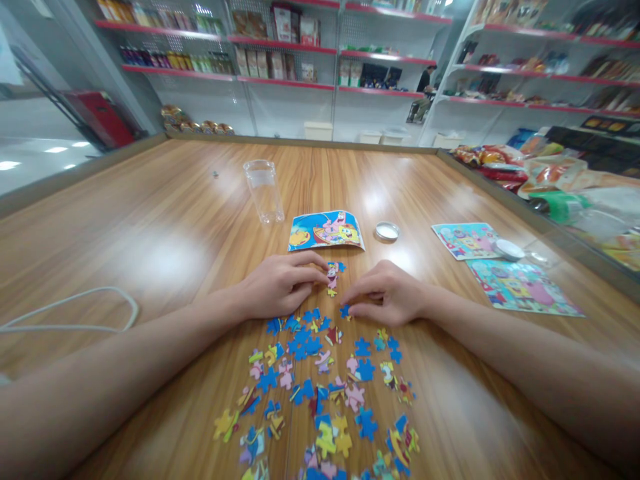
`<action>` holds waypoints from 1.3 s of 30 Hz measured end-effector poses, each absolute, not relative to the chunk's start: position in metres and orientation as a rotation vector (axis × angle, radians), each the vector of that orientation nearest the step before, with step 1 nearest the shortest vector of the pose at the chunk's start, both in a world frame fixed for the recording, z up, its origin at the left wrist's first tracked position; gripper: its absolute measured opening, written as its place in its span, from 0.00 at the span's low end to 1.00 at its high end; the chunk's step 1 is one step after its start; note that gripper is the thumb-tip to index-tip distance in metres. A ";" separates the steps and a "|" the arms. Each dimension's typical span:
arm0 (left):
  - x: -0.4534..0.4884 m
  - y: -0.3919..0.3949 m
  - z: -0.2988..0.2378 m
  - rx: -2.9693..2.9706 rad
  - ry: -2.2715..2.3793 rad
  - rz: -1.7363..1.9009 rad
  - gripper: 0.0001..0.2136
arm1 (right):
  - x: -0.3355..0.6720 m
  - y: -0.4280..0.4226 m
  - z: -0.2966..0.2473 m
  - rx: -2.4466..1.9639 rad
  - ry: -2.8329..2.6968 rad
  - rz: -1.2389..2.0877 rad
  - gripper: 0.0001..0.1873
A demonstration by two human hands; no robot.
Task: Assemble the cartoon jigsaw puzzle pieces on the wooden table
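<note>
Several loose jigsaw pieces (325,387), mostly blue, yellow and pink, lie scattered on the wooden table (165,220) in front of me. My left hand (280,285) rests on the table with its fingertips pinched on a small joined cluster of pieces (333,277). My right hand (390,293) lies curled beside it, fingertips on a blue piece (345,311). A cartoon reference picture (326,231) lies just beyond both hands.
A clear plastic jar (263,191) stands behind the picture, its white lid (387,231) lying to the right. Two more cartoon pictures (520,285) and another lid (509,249) lie at right. A white cable (75,313) curves at left. Shop shelves stand behind.
</note>
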State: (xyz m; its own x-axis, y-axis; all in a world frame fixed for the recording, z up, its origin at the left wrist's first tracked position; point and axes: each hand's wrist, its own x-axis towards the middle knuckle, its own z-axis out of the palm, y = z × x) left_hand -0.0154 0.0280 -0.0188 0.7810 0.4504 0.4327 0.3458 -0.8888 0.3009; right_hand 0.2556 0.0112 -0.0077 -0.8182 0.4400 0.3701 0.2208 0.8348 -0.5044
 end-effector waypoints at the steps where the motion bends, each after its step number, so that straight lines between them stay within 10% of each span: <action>1: -0.015 0.028 -0.018 2.768 0.605 0.779 0.15 | 0.255 0.011 -0.007 -0.482 -2.526 0.618 0.11; 39: -0.013 0.028 -0.016 2.750 0.485 0.815 0.15 | 0.259 0.015 -0.005 -0.491 -2.604 0.769 0.11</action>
State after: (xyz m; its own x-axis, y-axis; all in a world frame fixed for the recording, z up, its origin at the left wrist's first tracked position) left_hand -0.0130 0.0279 -0.0165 0.7902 0.3756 0.4842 0.2467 -0.9183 0.3097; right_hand 0.2594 0.0148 -0.0048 -0.8667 0.4277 0.2568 0.2196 0.7894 -0.5733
